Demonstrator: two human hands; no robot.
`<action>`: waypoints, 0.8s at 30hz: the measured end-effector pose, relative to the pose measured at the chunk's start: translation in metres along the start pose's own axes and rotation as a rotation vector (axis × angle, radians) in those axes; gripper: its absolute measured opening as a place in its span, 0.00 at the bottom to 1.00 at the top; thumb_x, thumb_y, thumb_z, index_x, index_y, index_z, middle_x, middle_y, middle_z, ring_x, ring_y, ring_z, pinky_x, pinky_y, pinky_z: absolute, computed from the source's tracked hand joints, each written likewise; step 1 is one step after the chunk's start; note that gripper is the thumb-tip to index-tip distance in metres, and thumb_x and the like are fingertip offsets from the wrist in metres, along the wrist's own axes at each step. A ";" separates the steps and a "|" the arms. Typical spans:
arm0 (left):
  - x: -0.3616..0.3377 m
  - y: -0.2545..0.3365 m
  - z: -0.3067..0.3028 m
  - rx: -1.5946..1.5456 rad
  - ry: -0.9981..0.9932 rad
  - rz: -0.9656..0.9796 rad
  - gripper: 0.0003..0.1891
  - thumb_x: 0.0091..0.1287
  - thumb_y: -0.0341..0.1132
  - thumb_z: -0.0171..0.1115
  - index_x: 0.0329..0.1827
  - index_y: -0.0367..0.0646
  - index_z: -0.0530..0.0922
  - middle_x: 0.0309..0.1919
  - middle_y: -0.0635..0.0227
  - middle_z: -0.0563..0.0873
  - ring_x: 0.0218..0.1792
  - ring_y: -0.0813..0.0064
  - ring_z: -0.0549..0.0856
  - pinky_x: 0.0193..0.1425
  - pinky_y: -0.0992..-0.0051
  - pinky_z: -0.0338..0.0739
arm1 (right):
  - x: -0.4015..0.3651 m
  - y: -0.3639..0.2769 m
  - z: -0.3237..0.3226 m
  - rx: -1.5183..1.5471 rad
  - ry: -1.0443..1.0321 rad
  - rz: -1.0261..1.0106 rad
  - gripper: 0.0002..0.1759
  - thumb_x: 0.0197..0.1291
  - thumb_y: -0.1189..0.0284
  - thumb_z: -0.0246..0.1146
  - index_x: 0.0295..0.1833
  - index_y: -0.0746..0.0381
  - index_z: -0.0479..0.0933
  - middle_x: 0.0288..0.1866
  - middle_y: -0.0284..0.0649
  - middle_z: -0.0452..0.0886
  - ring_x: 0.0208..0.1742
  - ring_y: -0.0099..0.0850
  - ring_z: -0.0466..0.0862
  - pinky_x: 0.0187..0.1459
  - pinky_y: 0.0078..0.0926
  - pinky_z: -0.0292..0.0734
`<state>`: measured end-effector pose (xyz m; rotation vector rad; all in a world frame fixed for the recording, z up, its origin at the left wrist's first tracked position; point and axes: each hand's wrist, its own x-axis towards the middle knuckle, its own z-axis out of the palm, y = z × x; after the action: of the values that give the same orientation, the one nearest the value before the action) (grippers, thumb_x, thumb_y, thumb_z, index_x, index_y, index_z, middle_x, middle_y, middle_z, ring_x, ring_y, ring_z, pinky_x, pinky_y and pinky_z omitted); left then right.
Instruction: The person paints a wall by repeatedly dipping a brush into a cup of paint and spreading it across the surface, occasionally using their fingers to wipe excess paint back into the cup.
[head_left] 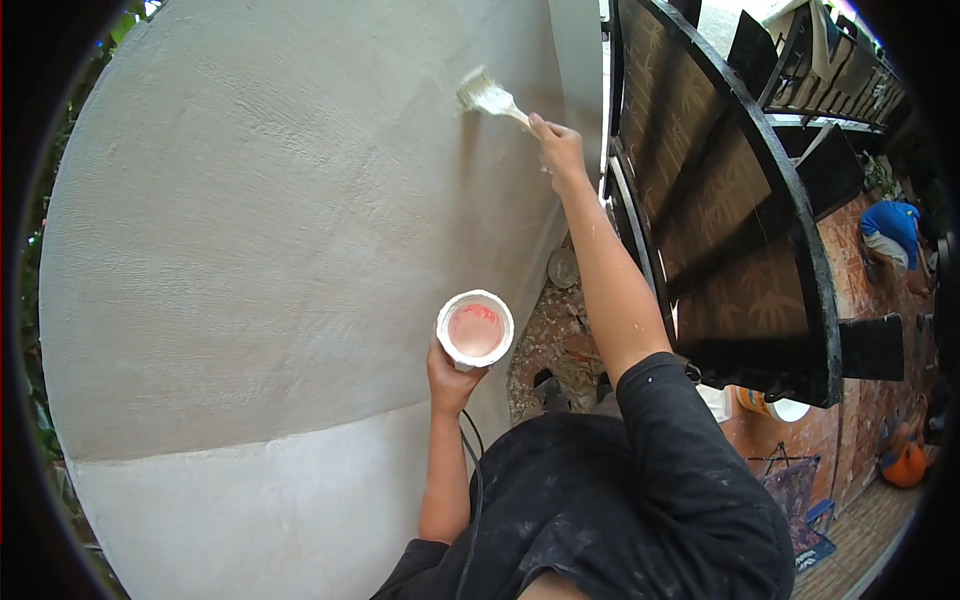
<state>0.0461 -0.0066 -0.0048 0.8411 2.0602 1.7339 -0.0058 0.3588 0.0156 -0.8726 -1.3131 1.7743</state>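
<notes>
My right hand [563, 155] is closed round the handle of a paintbrush [488, 97], held out at arm's length to the upper part of the wall. White paint coats the bristles, which are right at the grey plastered wall [250, 230]. Lower down, my left hand [450, 380] grips a white paint container [441, 325] by its side, in front of the wall. Pinkish paint [474, 332] shows inside it, with redder streaks near the far side. Along the wall's bottom runs a whiter band [260, 500].
A black-framed gate [720, 200] with bamboo-patterned panels stands close on my right. Behind it are a white bucket [788, 409] and an orange object [903, 463] on the tiled floor. A person in blue [890, 225] bends down at far right. Debris [565, 340] covers the ground by my feet.
</notes>
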 end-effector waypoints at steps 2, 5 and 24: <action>-0.005 -0.007 -0.006 0.021 0.010 -0.005 0.42 0.43 0.19 0.78 0.67 0.35 0.70 0.59 0.60 0.81 0.60 0.66 0.81 0.67 0.67 0.75 | -0.002 0.042 -0.022 -0.178 0.081 0.030 0.23 0.61 0.54 0.70 0.45 0.65 0.88 0.26 0.36 0.79 0.26 0.27 0.77 0.28 0.29 0.70; -0.009 -0.005 -0.007 0.036 0.013 -0.023 0.42 0.43 0.19 0.78 0.66 0.35 0.71 0.59 0.60 0.81 0.60 0.66 0.81 0.67 0.67 0.75 | 0.007 0.111 -0.058 -0.529 0.133 0.102 0.20 0.60 0.54 0.68 0.47 0.57 0.88 0.44 0.48 0.89 0.50 0.45 0.88 0.53 0.40 0.79; -0.025 0.004 -0.017 0.106 0.055 -0.025 0.41 0.44 0.19 0.78 0.65 0.36 0.71 0.58 0.61 0.81 0.59 0.67 0.81 0.65 0.68 0.76 | -0.026 0.088 -0.039 0.063 -0.046 0.066 0.20 0.69 0.59 0.63 0.49 0.67 0.85 0.28 0.31 0.77 0.31 0.20 0.75 0.33 0.25 0.71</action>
<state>0.0561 -0.0348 -0.0006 0.8031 2.2059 1.6650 0.0251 0.3367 -0.0763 -0.8534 -1.2629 1.8870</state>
